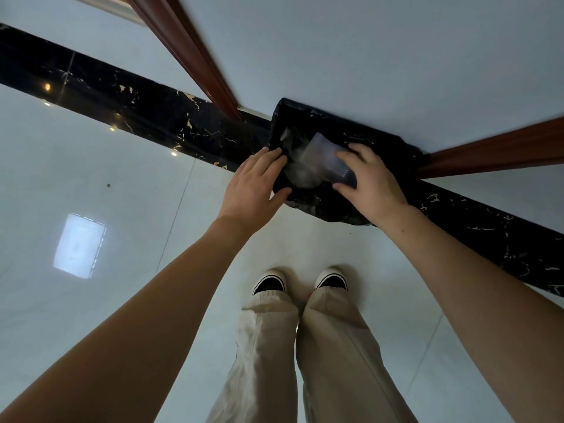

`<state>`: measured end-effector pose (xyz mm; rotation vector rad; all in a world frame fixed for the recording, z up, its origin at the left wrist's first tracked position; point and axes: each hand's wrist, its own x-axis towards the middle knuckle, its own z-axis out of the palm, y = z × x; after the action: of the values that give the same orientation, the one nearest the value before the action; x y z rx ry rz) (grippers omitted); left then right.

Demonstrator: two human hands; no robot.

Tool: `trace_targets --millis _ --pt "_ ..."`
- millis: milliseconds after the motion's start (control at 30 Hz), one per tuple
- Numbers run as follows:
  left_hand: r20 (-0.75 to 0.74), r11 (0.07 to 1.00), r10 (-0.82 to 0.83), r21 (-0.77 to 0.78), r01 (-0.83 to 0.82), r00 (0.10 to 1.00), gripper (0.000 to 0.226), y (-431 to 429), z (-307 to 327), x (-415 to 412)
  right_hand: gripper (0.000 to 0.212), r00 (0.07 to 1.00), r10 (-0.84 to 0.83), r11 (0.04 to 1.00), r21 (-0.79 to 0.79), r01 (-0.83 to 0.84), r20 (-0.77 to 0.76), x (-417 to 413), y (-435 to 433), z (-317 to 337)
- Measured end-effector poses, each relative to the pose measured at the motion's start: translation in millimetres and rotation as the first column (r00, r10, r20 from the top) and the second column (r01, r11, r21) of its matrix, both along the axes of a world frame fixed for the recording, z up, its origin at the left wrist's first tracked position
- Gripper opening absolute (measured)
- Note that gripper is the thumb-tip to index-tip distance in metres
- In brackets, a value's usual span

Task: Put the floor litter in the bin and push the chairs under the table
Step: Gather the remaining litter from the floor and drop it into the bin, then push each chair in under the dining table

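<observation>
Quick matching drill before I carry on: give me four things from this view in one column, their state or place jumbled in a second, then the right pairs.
Things:
1. left hand
2. right hand
3. bin bag
4. shoes

States or places:
A. black, lining the open bin against the dark skirting
B. gripping a translucent plastic wrapper over the bin mouth
C. side by side on the pale floor tiles, below the bin
D. open, fingers resting on the near left rim of the bag

Pairs: 1-D, 2-B, 3-A, 4-C
</observation>
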<state>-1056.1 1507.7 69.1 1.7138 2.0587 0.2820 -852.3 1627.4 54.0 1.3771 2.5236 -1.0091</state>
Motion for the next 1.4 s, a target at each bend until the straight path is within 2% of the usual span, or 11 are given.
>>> trace_targets --millis 100,233,433,567,767,900,1133,1300,1400 --pt "0.006 1.000 -0.012 0.011 0.012 1.000 0.056 1 32 -2 0.058 1.000 -0.015 0.997 0.072 0.016 -0.014 2 -8 37" --pt "0.010 0.998 -0.049 0.042 0.049 0.999 0.057 4 110 -5 0.055 0.998 -0.041 0.984 0.171 0.050 -0.053 13 -18 123" --pt "0.007 0.987 -0.120 0.111 0.118 0.993 0.056 -6 292 2 0.049 0.978 -0.156 0.939 0.288 0.190 -0.136 31 -46 312" --pt "0.030 0.968 -0.144 0.213 0.134 0.989 0.053 -28 424 15 0.046 0.962 -0.201 0.895 0.365 0.257 -0.185 43 -86 441" --pt "0.049 0.926 -0.214 0.327 0.187 0.976 0.052 -81 562 36 0.049 0.933 -0.294 0.827 0.434 0.357 -0.209 68 -163 578" --pt "0.035 0.888 -0.309 0.369 0.275 0.950 0.053 -129 607 55 0.052 0.901 -0.385 0.796 0.424 0.433 -0.199 89 -225 625" --pt "-0.004 0.811 -0.514 0.324 0.487 0.858 0.055 -178 632 107 0.049 0.816 -0.550 0.724 0.388 0.571 -0.174 148 -322 645" --pt "-0.028 0.722 -0.639 0.323 0.612 0.769 0.055 -195 652 163 0.047 0.724 -0.646 0.600 0.427 0.677 -0.242 194 -386 663" --pt "-0.048 0.640 -0.723 0.329 0.694 0.689 0.057 -224 667 215 0.054 0.625 -0.734 0.492 0.428 0.758 -0.263 232 -449 680"
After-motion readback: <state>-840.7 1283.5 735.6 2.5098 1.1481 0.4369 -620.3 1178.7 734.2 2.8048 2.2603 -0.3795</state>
